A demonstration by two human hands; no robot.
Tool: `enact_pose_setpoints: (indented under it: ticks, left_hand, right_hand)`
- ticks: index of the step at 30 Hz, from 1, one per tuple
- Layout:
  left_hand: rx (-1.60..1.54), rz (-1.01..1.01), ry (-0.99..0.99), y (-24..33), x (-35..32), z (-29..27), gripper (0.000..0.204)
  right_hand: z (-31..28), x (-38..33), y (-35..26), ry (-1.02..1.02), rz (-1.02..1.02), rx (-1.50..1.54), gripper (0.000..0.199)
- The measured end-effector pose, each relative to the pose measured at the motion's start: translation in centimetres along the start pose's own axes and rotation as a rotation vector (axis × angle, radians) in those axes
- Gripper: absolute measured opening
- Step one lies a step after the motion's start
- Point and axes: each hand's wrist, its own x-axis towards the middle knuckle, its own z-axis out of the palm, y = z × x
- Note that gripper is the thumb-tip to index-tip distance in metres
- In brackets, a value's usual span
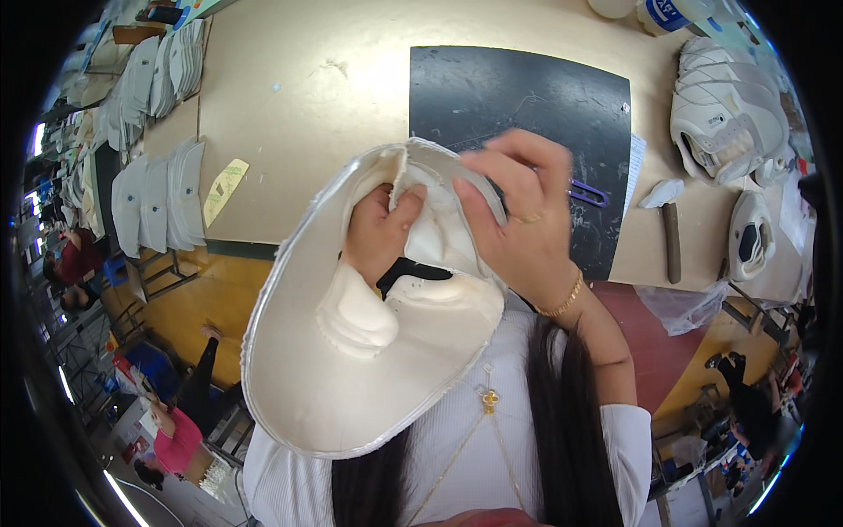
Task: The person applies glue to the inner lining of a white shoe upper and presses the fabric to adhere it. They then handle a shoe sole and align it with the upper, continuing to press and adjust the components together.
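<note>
A white shoe upper (369, 395) is held up in front of my chest, its pale lining and stitched outer edge toward me. Two padded collar pieces (356, 312) bulge around its opening. My left hand (379, 230) reaches through that opening, thumb and fingers closed on the lining near the centre seam. At the upper's right edge is my right hand (527, 189), fingers bent and slightly blurred, thumb and forefinger apart. Behind it shows a purple loop-shaped handle (590, 193); whether the hand holds it or it lies on the mat is unclear.
A dark cutting mat (518, 92) covers part of the table (307, 79). Stacked white shoe pieces (158, 198) stand left, beside a yellow slip (226, 191). Rightward are a hammer-like tool (672, 241), stacked white uppers (729, 114) and a plastic bag (683, 307). Other people work in the background.
</note>
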Motion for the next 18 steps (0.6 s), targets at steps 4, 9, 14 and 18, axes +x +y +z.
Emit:
enact_pose_setpoints:
  ticks: [4,9,14,18]
  left_hand:
    - [-0.092,0.014,-0.028,0.6,-0.2,-0.3,0.03]
    - [-0.329,0.002,-0.124,0.6,-0.6,-0.9,0.042]
    - [-0.321,-0.104,-0.025,1.1,-2.1,-0.3,0.055]
    - [-0.092,0.04,0.084,0.5,-2.9,0.0,0.043]
  right_hand:
    - [-1.1,0.0,-0.4,-0.161,-0.009,-0.057,0.028]
    - [0.2,-1.0,-0.1,-0.292,0.146,0.077,0.037]
    - [-0.1,-0.8,0.1,-0.355,0.059,0.026,0.042]
    - [-0.1,-0.9,0.2,-0.316,0.048,0.003,0.044]
